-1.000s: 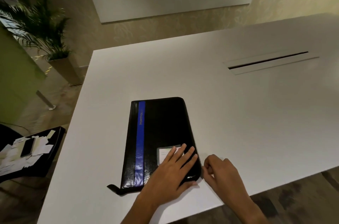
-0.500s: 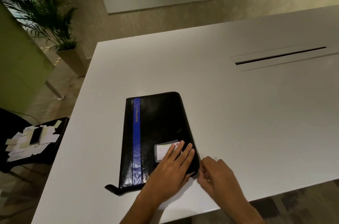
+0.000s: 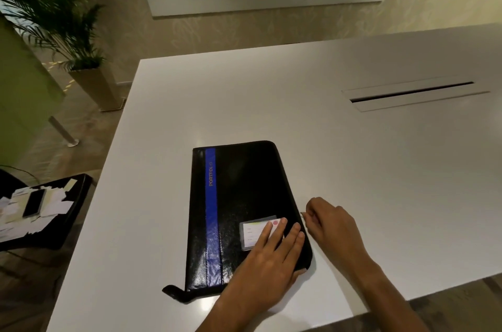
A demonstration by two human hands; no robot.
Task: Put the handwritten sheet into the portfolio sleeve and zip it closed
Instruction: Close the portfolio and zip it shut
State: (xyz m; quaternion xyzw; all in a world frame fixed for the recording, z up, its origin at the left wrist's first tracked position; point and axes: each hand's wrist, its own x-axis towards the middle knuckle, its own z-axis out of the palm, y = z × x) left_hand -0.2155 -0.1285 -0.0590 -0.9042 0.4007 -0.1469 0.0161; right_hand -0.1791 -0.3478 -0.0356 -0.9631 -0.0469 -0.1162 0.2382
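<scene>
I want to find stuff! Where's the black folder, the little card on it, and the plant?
folder (image 3: pixel 239 195): head view, bare middle of its black cover.
card (image 3: pixel 254 232): head view, its white face left of the fingers.
plant (image 3: pixel 54 16): head view, its green leaves.

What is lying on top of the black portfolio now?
The left hand lies flat on the portfolio, its fingers partly covering a small card window. Inside cannot be seen: the cover hides any sheet.

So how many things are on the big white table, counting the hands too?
Glossy black zip portfolio with a blue stripe: 1
Bare hands, left hand and right hand: 2
Total on the white table: 3
</scene>
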